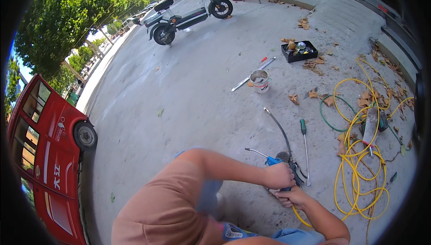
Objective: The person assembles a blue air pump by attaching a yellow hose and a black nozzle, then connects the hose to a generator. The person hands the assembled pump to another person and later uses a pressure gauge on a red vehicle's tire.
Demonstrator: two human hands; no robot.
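My left hand [279,176] is closed in a fist above my right hand [292,196], the two almost touching. Out of the right hand's grip runs a yellow hose [301,217], its end hidden by the fingers. What the left fist holds cannot be made out. Just beyond it on the concrete lies a blue air gun [271,160] with a thin metal nozzle. Against that is a round dark ribbed part [283,156]. A black hose [282,132] with a metal tip stretches away from there. Right of the hands lies a long screwdriver [305,146] with a green handle.
Yellow hose coils [354,168] and a green hose [324,112] lie at right among dry leaves. Farther off stand a can [260,81], a long metal bar [251,76] and a black box [299,56] of small items. An electric scooter [188,18] and a red van [47,168] are parked beyond.
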